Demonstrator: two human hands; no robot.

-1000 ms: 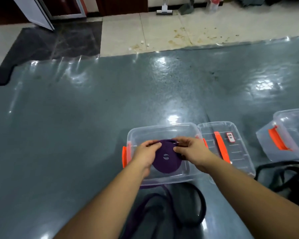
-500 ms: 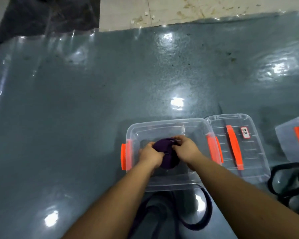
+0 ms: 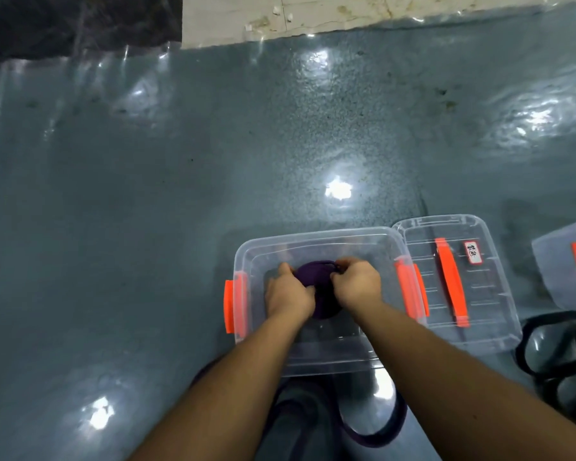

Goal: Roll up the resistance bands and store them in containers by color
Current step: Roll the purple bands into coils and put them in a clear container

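Left hand (image 3: 288,294) and right hand (image 3: 358,284) both inside clear bin (image 3: 316,364), fingers curled round purple roll (image 3: 316,277), gripping it from either side, roll low in bin, contact with bottom not clear. Lid (image 3: 492,331) with orange handle and white label flat on grey floor (image 3: 147,227), touching bin's right side; second bin (image 3: 556,271) cut off at right edge. Loose purple band (image 3: 479,435) on floor just below bin, black bands (image 3: 552,357) lower right.
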